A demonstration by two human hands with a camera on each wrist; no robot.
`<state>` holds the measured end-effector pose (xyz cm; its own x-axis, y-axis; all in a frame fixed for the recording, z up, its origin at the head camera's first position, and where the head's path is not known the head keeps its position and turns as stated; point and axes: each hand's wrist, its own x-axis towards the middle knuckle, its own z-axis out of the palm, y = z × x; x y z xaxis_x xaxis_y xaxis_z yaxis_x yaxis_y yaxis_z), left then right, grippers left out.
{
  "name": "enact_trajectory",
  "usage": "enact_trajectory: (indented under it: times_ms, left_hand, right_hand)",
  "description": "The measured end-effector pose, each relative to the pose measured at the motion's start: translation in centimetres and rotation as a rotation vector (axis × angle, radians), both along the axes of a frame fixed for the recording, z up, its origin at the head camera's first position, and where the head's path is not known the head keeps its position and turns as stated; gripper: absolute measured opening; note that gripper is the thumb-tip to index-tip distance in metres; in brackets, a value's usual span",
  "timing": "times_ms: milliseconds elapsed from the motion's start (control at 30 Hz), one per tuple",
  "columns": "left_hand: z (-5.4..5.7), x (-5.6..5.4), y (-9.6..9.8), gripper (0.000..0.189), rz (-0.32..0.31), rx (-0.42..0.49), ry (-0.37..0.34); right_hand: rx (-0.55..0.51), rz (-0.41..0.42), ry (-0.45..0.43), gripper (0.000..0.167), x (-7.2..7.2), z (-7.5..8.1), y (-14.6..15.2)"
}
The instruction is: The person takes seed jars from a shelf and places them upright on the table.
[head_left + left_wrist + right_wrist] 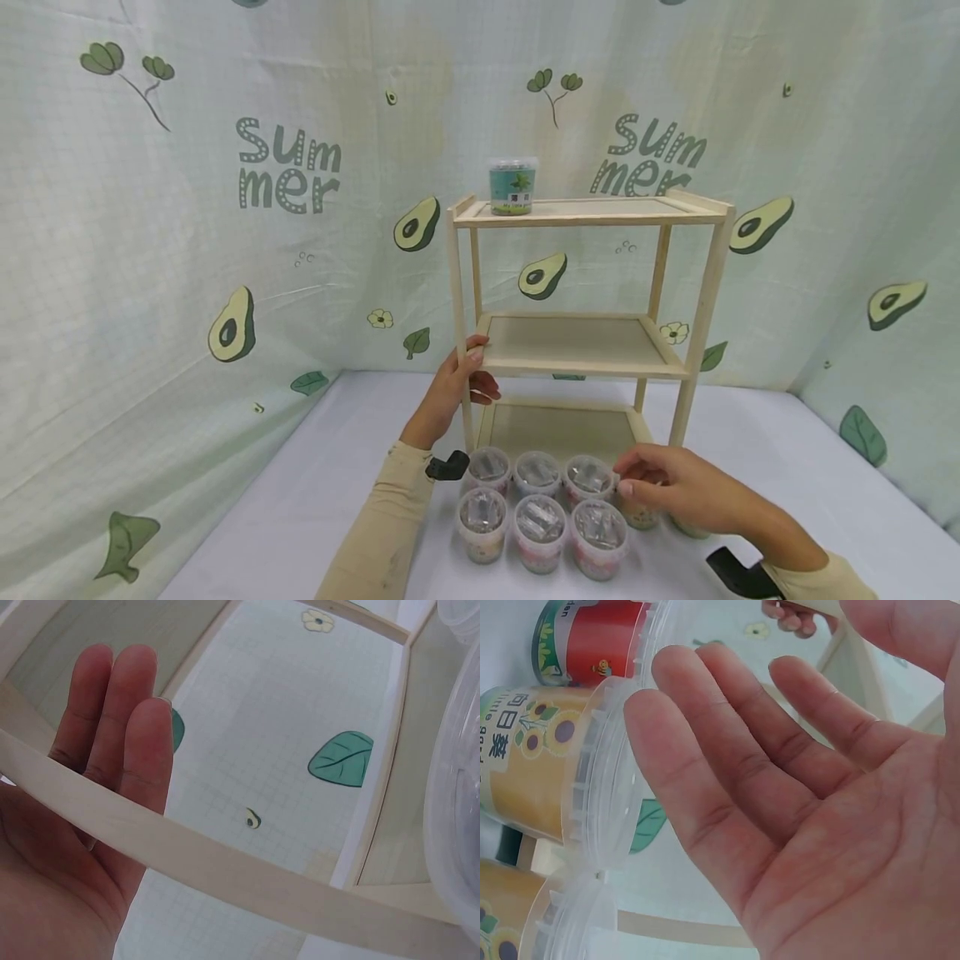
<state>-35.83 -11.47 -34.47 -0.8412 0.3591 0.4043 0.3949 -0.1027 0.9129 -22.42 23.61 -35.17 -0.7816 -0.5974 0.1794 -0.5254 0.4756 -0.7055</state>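
My left hand (450, 387) grips the left front post (456, 292) of a pale wooden three-tier shelf rack (588, 372), level with its middle board. Three of its fingers (146, 746) stretch out past the post in the left wrist view. Low on the right, my right hand (697, 492) hovers with relaxed fingers at a sunflower-labelled tub (640, 515), which it partly hides. Up close in the right wrist view, that hand's palm holds nothing, and its fingertips lie near the clear lid of a yellow sunflower tub (536, 761).
Several lidded plastic tubs (540, 533) stand in two rows before the rack, and another tub (688, 528) sits under my right hand. A teal tub (512, 187) stands at the top board's left end. Avocado-print cloth (315, 250) hangs behind the white table (322, 475).
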Motion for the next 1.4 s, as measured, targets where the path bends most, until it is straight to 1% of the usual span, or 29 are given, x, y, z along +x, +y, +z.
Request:
enact_trajectory:
  times_ms: [200,400,500,600,733,867,967,1133,1233,1400]
  left_hand:
    - [-0.2,0.1,-0.1,0.052,0.003,-0.009,0.0]
    - [-0.1,0.0,-0.1,0.051,0.001,-0.003,0.003]
    - [-0.2,0.0,-0.1,0.051,0.0,-0.002,0.002]
    - [-0.2,0.1,-0.2,0.05,0.001,-0.002,0.003]
    - [-0.1,0.0,-0.3,0.049,0.004,0.003,0.009]
    - [0.0,0.0,-0.1,0.051,-0.002,0.004,0.012]
    - [0.1,0.0,0.0,0.05,-0.007,-0.001,0.008]
    - [0.2,-0.2,0.0,0.05,-0.002,-0.003,0.008]
    - [0.4,0.0,0.0,0.05,0.011,0.0,0.01]
    - [0.1,0.2,-0.1,0.051,0.007,-0.005,-0.002]
  right_hand:
    - [-0.009,-0.027,-0.008,0.027,-0.1,0.0,0.2]
    - [0.0,-0.083,-0.021,0.026,-0.2,0.4,0.5]
    - [-0.014,-0.08,-0.014,0.022,-0.4,0.5,0.6]
    - [-0.041,-0.059,-0.011,0.021,-0.5,0.5,0.8]
    - [-0.061,-0.063,-0.003,0.02,-0.7,0.8,1.1]
    - [-0.077,-0.082,0.006,0.021,-0.7,1.0,1.4]
    - [-0.09,-0.096,-0.008,0.022,-0.7,1.2,1.7]
    - [-0.103,-0.135,-0.004,0.024,-0.7,1.7,1.9]
    - [-0.105,-0.164,0.007,0.025,-0.6,2.1,1.9]
    - [-0.109,-0.186,0.006,0.027,-0.6,2.3,1.9]
